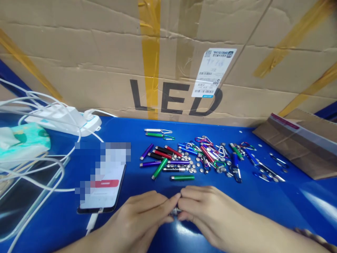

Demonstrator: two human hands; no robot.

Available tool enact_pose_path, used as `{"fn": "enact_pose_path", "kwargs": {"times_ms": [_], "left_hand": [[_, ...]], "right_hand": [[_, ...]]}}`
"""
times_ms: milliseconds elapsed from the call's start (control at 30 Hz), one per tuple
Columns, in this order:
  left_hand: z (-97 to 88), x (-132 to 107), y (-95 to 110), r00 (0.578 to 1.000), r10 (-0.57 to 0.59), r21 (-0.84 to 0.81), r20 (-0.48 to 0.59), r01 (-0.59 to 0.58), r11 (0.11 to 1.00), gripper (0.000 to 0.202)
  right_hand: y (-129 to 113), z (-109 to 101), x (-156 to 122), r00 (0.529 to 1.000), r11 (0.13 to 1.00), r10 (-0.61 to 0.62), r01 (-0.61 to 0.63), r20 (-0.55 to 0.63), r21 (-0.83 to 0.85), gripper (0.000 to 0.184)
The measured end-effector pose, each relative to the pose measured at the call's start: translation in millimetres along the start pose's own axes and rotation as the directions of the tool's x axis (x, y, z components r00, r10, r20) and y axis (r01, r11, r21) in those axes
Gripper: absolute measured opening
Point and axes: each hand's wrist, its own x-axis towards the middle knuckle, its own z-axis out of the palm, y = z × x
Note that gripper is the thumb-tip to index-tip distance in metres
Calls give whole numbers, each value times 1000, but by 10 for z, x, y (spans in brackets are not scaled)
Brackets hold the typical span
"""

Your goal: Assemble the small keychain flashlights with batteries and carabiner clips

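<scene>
Silvery metal shows where a small piece (174,211) sits pinched between your left hand (143,214) and right hand (210,207), brought together over the blue worktop (129,186); your grip hides most of it. Left of them lies a phone (105,196), cabled. Just beyond your hands a green tube (182,177) lies crosswise, then scattered silver discs (201,170) and coloured tubes (160,152). Farthest back stands a cardboard box (110,70) marked LED.
</scene>
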Motion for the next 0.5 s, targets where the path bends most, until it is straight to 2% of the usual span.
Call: {"fn": "enact_pose_path", "kwargs": {"times_ms": [133, 200, 267, 333, 400, 433, 467, 500], "left_hand": [[-75, 5, 60, 998, 29, 156, 49, -36, 987, 40], [-125, 10, 87, 994, 42, 195, 99, -60, 979, 44], [-166, 11, 101, 992, 62, 206, 108, -84, 975, 46], [-183, 1, 95, 993, 80, 224, 89, -98, 970, 45], [-161, -20, 68, 993, 104, 252, 53, -114, 961, 44], [-135, -34, 50, 993, 113, 257, 28, -116, 959, 42], [-103, -46, 31, 994, 111, 251, -1, -108, 962, 41], [-68, -54, 14, 994, 101, 224, -38, -91, 970, 38]], "right_hand": [[-65, -36, -37, 993, 965, 88, -67, -74, 253, 20], [-83, -52, -37, 981, 899, 191, -163, -28, 407, 24], [-78, -46, -14, 954, 735, 247, -298, 168, 609, 33], [-58, -8, 23, 913, 447, 202, -407, 354, 796, 43], [-36, 55, 60, 895, 140, 151, -439, 419, 887, 47], [-30, 88, 73, 893, 44, 157, -433, 422, 900, 47], [-27, 118, 83, 891, 2, 172, -427, 420, 904, 47], [-27, 142, 89, 892, 22, 196, -420, 408, 907, 47]]}}
